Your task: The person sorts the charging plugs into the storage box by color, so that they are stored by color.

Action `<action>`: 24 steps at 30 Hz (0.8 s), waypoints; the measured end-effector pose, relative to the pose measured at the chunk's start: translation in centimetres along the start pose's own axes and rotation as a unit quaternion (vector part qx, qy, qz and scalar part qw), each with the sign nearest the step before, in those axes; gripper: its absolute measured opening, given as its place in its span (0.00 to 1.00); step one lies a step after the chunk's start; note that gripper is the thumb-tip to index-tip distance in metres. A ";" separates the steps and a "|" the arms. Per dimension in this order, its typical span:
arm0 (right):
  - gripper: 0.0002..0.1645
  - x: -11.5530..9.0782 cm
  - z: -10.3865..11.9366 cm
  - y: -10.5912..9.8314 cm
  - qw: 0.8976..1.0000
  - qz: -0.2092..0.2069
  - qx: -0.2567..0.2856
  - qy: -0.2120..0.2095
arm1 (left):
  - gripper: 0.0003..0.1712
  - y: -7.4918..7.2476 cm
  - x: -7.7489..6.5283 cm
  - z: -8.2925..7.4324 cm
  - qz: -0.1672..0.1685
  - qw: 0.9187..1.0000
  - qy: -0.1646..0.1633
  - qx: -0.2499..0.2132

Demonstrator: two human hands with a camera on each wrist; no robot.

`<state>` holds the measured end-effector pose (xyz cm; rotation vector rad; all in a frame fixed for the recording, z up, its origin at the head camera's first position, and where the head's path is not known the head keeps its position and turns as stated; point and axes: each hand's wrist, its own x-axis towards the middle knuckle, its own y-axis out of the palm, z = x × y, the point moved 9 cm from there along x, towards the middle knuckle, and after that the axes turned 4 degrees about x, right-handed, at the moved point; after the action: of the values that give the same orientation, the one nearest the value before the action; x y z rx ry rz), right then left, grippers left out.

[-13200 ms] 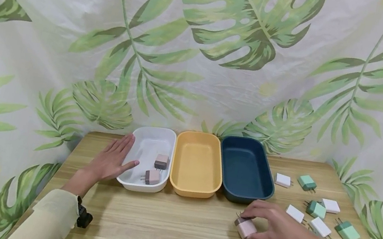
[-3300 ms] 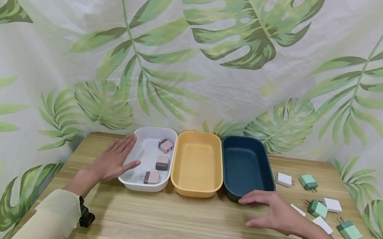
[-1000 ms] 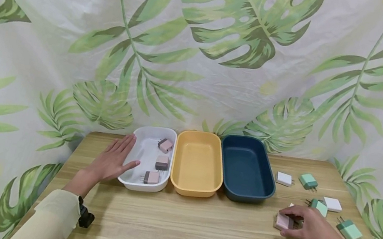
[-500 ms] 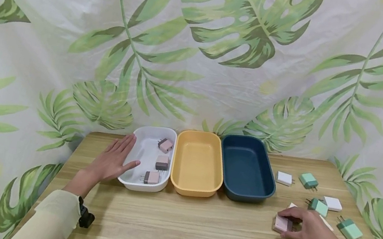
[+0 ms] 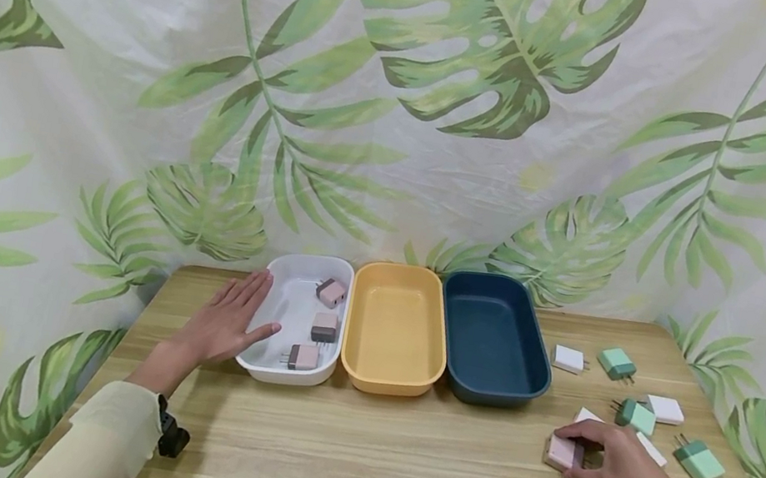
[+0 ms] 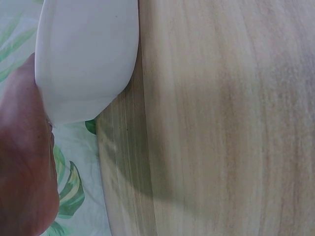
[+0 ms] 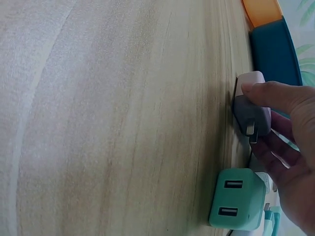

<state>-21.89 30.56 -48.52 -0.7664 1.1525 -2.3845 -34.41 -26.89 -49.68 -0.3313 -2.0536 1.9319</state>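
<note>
My right hand (image 5: 626,466) pinches a pink and grey plug-in charger (image 5: 562,452) between thumb and fingers, low over the wooden table's right side. In the right wrist view, the metal prongs of that charger (image 7: 253,105) point back toward the palm, and a green charger (image 7: 237,199) with two USB ports lies close by. My left hand (image 5: 225,318) rests with straight fingers along the left rim of the white tray (image 5: 269,372). Inside that tray lie three pink and grey chargers, one of them (image 5: 324,326) in the middle.
A yellow tray (image 5: 389,386) and a dark blue tray (image 5: 489,396) stand in a row right of the white one. Several white and green chargers lie at the table's right, among them a white charger (image 5: 568,359) and a green charger (image 5: 699,461). A leaf-patterned cloth (image 5: 398,148) hangs behind.
Since the oldest frame, a third pink charger has come into the white tray. My right hand went from empty to gripping another pink charger, which has barely shifted lately. The left hand stayed put.
</note>
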 end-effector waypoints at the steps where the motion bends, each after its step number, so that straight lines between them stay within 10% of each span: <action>1: 0.31 0.0 0.0 0.0 1.000 0.000 0.000 -0.001 | 0.56 0.0 0.0 0.0 0.001 1.000 0.000 0.000; 24: 0.29 2.4 3.1 0.2 0.999 0.019 0.001 -0.048 | 0.56 -0.1 0.1 -0.1 -0.002 1.000 0.003 0.025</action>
<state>-21.84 27.31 -46.38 -0.8424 1.1145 -2.2914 -34.44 -26.75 -49.54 -0.3214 -1.9977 1.9729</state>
